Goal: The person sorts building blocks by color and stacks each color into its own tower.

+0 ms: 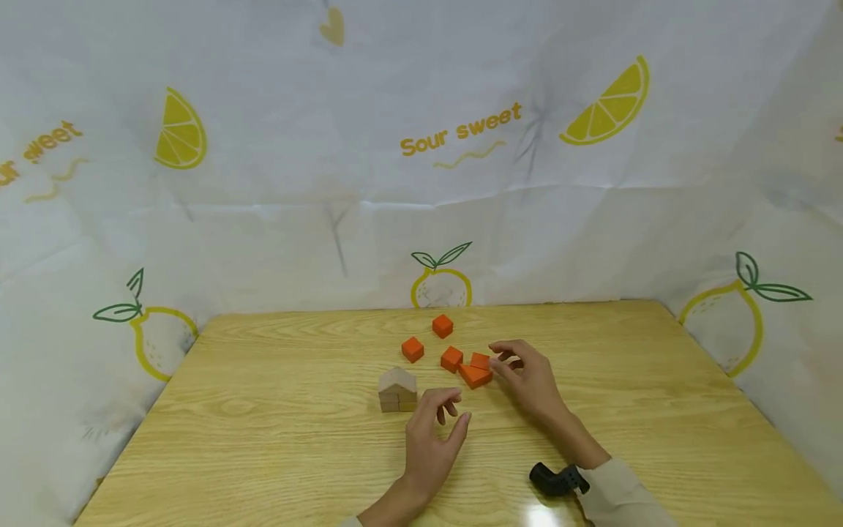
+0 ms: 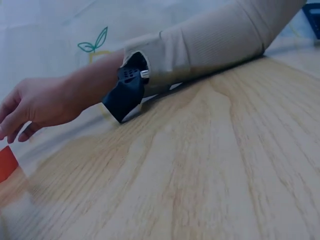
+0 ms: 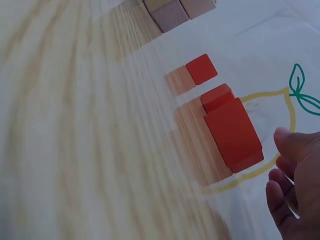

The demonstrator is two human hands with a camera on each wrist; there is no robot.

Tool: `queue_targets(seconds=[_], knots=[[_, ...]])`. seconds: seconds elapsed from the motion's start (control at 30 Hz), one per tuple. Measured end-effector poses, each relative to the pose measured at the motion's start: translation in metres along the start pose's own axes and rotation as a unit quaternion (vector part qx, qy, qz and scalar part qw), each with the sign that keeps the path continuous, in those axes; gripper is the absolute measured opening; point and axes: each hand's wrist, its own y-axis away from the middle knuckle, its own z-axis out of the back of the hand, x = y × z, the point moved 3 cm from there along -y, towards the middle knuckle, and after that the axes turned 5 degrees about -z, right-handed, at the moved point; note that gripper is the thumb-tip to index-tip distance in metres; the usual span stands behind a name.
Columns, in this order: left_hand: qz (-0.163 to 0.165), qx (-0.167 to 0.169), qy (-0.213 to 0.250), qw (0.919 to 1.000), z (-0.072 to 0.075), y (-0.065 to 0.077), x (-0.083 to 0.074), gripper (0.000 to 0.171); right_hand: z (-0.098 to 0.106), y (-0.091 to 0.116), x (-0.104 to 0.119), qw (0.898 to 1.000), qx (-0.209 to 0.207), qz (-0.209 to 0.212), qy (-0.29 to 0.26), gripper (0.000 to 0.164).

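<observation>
Two bare hands, fingers parted and holding nothing, by red blocks on a desk (image 1: pixel 263 446).
The right hand (image 1: pixel 532 379) is just beside the cluster's end toward the desk's right edge, fingers loosely bent, thumb apart from them; the cluster is an angular red block (image 1: pixel 475 377), a smaller red block (image 1: pixel 481 361) behind it and a red cube (image 1: pixel 451 359) toward the left edge. The left hand (image 1: pixel 428 445), closer to the desk's near edge, has curved fingers with a wide gap to the thumb, near a house-shaped wooden stack (image 1: pixel 398 393). Two further cubes, a nearer one (image 1: pixel 413 350) and a farther one (image 1: pixel 443 326), lie toward the far edge.
</observation>
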Motion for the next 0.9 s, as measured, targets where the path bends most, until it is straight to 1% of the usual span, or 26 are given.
queue_targets(seconds=[0.13, 0.27, 0.4, 0.47, 0.63, 0.77, 0.9], knots=[[0.043, 0.005, -0.024, 0.9988, -0.011, 0.008, 0.021, 0.043, -0.001, -0.002, -0.004, 1.0, 0.022, -0.016, -0.008, 0.028], [0.069, 0.012, -0.046, 0.9965, -0.018, 0.008, 0.033, 0.038, -0.004, -0.002, -0.011, 0.998, 0.045, -0.05, -0.019, 0.03], [0.078, 0.009, -0.05, 0.9957, -0.024, 0.005, 0.042, 0.038, -0.006, -0.002, -0.017, 0.994, 0.061, -0.083, -0.031, 0.033], [0.088, 0.007, -0.055, 0.9946, -0.027, 0.003, 0.047, 0.04, -0.006, -0.003, -0.02, 0.992, 0.064, -0.097, -0.043, 0.034], [0.11, 0.008, -0.077, 0.9909, -0.035, -0.001, 0.058, 0.04, -0.007, -0.004, -0.023, 0.989, 0.065, -0.111, -0.072, 0.034], [0.115, 0.015, -0.094, 0.9888, -0.04, -0.003, 0.063, 0.038, -0.007, -0.005, -0.024, 0.989, 0.067, -0.113, -0.061, 0.03], [0.123, 0.027, -0.131, 0.9834, -0.043, -0.002, 0.067, 0.037, -0.007, -0.005, -0.025, 0.99, 0.069, -0.113, -0.044, 0.028]])
